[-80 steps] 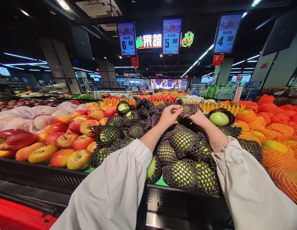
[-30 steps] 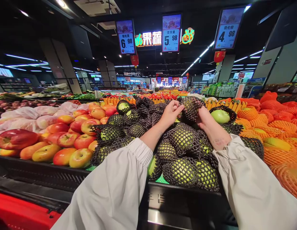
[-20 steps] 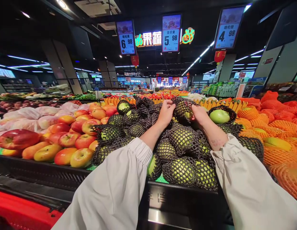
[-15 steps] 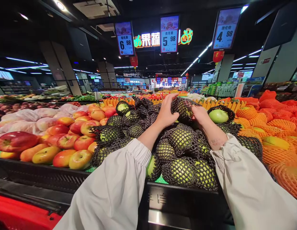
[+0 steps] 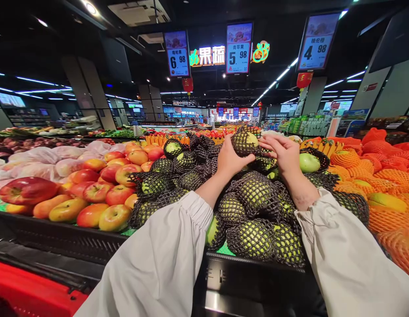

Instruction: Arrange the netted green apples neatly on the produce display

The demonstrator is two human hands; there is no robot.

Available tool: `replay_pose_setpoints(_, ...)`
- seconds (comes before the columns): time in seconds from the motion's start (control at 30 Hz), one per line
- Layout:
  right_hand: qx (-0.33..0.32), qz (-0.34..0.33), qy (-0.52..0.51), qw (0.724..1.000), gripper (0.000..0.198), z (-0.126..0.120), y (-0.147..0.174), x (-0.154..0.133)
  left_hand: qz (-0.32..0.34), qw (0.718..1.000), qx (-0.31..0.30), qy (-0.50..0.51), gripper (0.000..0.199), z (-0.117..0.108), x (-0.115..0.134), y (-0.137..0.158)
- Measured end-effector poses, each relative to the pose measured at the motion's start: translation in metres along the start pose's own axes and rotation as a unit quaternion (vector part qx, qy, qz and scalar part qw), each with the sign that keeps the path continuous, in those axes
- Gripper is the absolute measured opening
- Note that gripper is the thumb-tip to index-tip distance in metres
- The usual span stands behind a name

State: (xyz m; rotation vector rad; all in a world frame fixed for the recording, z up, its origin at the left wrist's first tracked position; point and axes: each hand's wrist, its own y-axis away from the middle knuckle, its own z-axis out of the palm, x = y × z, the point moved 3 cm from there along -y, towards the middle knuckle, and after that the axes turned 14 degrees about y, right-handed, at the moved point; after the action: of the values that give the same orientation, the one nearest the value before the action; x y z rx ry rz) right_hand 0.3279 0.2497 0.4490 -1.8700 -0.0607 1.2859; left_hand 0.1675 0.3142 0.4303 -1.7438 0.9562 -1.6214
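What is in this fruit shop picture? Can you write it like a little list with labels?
Place: fruit stall in a shop
Left hand: holds a netted green apple above the pile
Right hand: fingers touch the same apple's black net
Below the hands: pile of green apples in black nets
Bare apple: one green apple with its net open, right of the hands
Left side: red and yellow apples
Right side: fruit in orange nets
Above: price signs
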Motion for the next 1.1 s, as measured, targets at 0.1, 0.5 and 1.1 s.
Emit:
replay_pose_setpoints(0.1,0.062,-0.050,0.007,0.997,0.045,-0.007,0.000,-0.005,-0.010,0.995,0.095,0.009,0.077,-0.008,0.002,-0.001)
replay_pose_setpoints(0.5,0.007,-0.101,0.272,0.957,0.083,0.003,0.004,0.004,0.148,0.964,-0.170,-0.142,0.074,0.001,0.015,-0.002)
replay_pose_setpoints(1.1,0.002,-0.010,0.585,0.811,0.081,-0.009,-0.006,0.027,-0.154,0.898,-0.111,-0.396,0.032,-0.022,0.006,-0.004)
